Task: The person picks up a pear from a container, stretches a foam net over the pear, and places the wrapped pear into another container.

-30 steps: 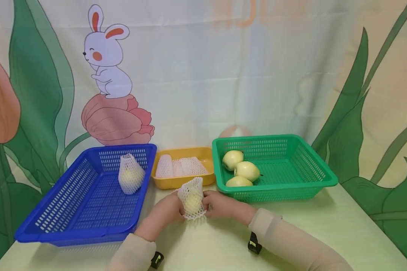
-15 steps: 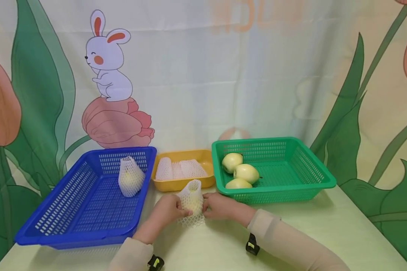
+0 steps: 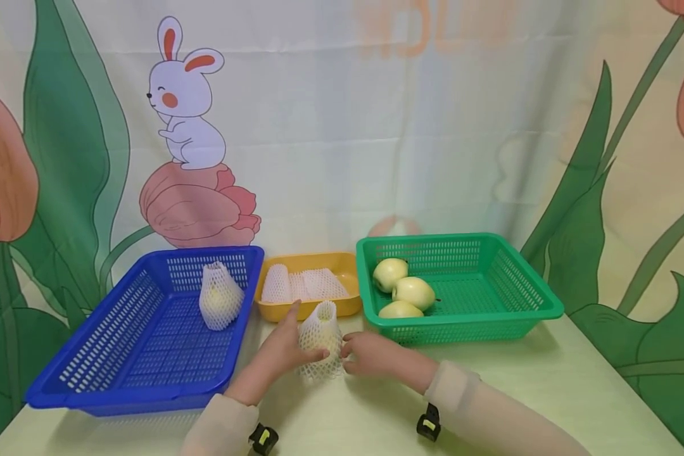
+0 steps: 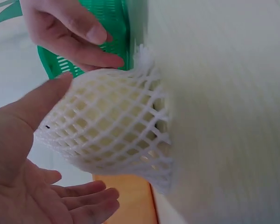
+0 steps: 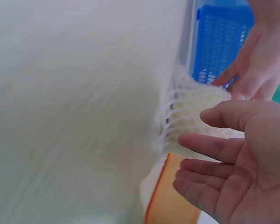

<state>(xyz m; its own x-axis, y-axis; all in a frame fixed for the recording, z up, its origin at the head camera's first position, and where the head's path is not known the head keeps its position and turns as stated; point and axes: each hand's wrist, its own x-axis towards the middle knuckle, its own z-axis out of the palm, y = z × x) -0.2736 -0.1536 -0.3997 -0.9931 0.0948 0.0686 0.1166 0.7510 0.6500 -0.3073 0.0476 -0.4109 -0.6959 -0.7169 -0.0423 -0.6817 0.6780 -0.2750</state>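
A pale yellow pear in a white foam net sleeve [image 3: 322, 345] stands on the table between both hands, its net gathered into a narrow opening on top and flared at the bottom. My left hand [image 3: 285, 348] is at its left side, fingers spread and thumb in front of the net. In the left wrist view the netted pear [image 4: 112, 116] sits beyond that hand's thumb and fingers. My right hand [image 3: 373, 354] is close at the right with loosely extended fingers; the right wrist view shows nothing gripped in it. Whether its fingertips touch the net, I cannot tell.
A blue basket [image 3: 131, 400] on the left contains another netted pear [image 3: 219, 301]. Behind my hands, a yellow tray [image 3: 313, 310] bears several white foam nets [image 3: 302, 285]. The green basket [image 3: 462, 316] on the right contains 3 bare pears [image 3: 413, 293].
My left hand has let go of the net and spread its fingers. My right hand's fingers have loosened beside the net. The netted pear now stands with its net's lower edge on the table.
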